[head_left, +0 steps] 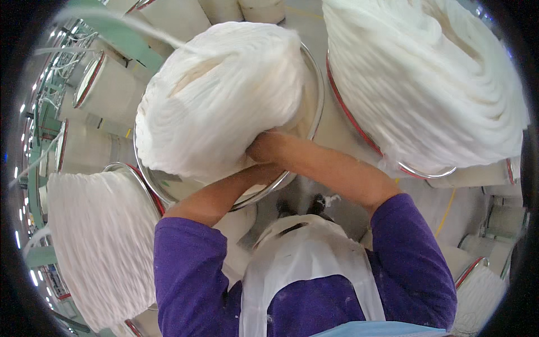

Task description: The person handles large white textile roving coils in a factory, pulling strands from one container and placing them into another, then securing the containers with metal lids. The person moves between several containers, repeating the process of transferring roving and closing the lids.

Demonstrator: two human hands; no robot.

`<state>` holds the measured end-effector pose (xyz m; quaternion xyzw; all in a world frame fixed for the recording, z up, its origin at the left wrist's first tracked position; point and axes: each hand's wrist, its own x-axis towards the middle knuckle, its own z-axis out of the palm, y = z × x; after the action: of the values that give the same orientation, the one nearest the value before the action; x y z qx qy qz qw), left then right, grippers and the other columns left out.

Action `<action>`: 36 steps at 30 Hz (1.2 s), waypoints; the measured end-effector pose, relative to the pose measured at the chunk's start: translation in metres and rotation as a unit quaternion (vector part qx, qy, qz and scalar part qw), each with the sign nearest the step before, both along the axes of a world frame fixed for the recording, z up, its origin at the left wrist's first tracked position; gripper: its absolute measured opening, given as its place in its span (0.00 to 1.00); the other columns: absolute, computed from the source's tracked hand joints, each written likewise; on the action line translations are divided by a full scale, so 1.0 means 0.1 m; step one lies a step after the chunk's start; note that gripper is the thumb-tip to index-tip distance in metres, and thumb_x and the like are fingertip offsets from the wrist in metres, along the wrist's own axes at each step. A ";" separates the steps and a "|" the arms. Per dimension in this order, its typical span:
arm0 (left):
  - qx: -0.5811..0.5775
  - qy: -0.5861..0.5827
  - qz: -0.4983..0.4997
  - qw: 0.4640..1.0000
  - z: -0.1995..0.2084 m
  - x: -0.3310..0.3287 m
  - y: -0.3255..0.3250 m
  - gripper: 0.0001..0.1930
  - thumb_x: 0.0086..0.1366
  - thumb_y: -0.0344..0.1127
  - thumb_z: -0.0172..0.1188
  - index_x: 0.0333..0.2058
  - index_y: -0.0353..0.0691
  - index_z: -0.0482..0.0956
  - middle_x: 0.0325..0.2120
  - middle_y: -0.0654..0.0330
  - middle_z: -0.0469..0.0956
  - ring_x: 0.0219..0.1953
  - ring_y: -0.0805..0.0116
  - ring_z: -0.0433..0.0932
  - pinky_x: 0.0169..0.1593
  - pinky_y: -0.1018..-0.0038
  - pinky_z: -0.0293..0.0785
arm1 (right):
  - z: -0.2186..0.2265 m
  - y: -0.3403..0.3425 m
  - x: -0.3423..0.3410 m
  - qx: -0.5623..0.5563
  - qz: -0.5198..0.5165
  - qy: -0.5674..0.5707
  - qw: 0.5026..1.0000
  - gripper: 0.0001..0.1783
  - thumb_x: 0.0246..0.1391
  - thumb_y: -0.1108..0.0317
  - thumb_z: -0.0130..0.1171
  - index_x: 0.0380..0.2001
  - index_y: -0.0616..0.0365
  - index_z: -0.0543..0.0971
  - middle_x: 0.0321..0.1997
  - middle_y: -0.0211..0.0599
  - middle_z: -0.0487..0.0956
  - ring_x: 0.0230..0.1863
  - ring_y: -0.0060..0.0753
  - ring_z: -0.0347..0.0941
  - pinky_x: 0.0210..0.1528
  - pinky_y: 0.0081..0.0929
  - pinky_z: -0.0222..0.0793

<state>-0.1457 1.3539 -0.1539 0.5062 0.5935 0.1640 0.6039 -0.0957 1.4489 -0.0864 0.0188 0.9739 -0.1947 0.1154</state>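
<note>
A thick coil of white fibre sliver [219, 106] sits high in a large round can [322, 95] with a shiny metal rim. Both my forearms reach over the near rim and cross there, the right one above the left. My right hand [261, 147] is pushed in against the coil's near side, its fingers hidden by the fibre. Lower down, my left hand [272, 169] goes beneath the coil, mostly covered by my right forearm; its fingers are out of sight. What the fingers grip does not show. A loose strand of sliver [143, 31] runs from the coil to the upper left.
Another heaped sliver coil [421, 90] overflows a red-rimmed can at the right. At the lower left, a third coil [104, 247] bulges from its can. More cans [112, 84] stand by green machinery [126, 36] at the left. Yellow lines [446, 210] mark the grey floor.
</note>
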 end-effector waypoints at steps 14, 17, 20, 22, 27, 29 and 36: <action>0.116 0.490 0.141 0.852 0.92 -0.18 -0.28 0.31 0.61 0.53 0.58 0.58 0.41 0.69 0.54 0.45 0.73 0.60 0.49 0.69 0.64 0.57 0.62 | 0.75 0.17 0.61 -0.044 -0.052 0.399 0.915 0.14 0.55 0.59 0.57 0.40 0.53 0.83 0.44 0.36 0.83 0.42 0.39 0.79 0.47 0.36 0.73; 0.200 0.555 0.213 0.779 1.14 -0.21 -0.49 0.30 0.62 0.56 0.58 0.54 0.38 0.72 0.42 0.44 0.78 0.47 0.42 0.76 0.53 0.53 0.71 | 1.02 0.71 0.74 -0.294 -0.346 0.364 0.813 0.23 0.57 0.53 0.60 0.52 0.52 0.78 0.42 0.39 0.82 0.37 0.31 0.79 0.39 0.28 0.73; 0.199 0.552 0.234 0.775 1.20 -0.23 -0.52 0.27 0.58 0.50 0.64 0.52 0.42 0.73 0.42 0.46 0.79 0.47 0.48 0.77 0.51 0.55 0.73 | 1.08 1.14 0.33 -0.367 -0.407 0.417 0.725 0.31 0.61 0.51 0.55 0.59 0.62 0.71 0.49 0.40 0.79 0.37 0.30 0.78 0.39 0.27 0.72; 0.223 0.537 0.259 0.771 1.19 -0.24 -0.50 0.26 0.57 0.47 0.65 0.52 0.44 0.74 0.43 0.47 0.79 0.48 0.50 0.77 0.52 0.56 0.73 | 1.02 1.29 0.02 -0.371 -0.421 0.362 0.745 0.30 0.61 0.49 0.55 0.57 0.62 0.71 0.48 0.41 0.80 0.35 0.29 0.77 0.37 0.27 0.72; 0.271 0.546 0.248 0.753 1.10 -0.30 -0.52 0.25 0.57 0.44 0.64 0.53 0.45 0.75 0.44 0.48 0.79 0.50 0.50 0.77 0.55 0.57 0.71 | 0.91 1.38 -0.15 -0.421 -0.417 0.273 0.758 0.25 0.62 0.49 0.54 0.44 0.64 0.74 0.34 0.42 0.82 0.21 0.28 0.76 0.27 0.25 0.75; 0.282 0.559 0.247 0.740 1.09 -0.32 -0.53 0.25 0.57 0.43 0.64 0.54 0.45 0.75 0.44 0.49 0.79 0.50 0.51 0.77 0.56 0.58 0.71 | 0.89 1.28 0.05 -0.425 -0.458 0.363 0.691 0.22 0.63 0.50 0.53 0.42 0.63 0.74 0.31 0.42 0.81 0.21 0.27 0.75 0.28 0.25 0.75; 0.294 0.560 0.262 0.729 1.21 -0.45 -0.52 0.22 0.59 0.42 0.62 0.52 0.46 0.76 0.40 0.50 0.81 0.47 0.52 0.79 0.53 0.61 0.74 | 0.53 0.49 1.45 -0.532 -0.334 0.455 0.631 0.19 0.65 0.61 0.52 0.53 0.63 0.68 0.38 0.39 0.77 0.34 0.31 0.75 0.36 0.32 0.75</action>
<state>-0.1904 1.3023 -0.0327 0.4828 0.8552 0.1690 -0.0841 0.0491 1.4983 -0.0339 0.1867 0.5572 -0.6884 -0.4251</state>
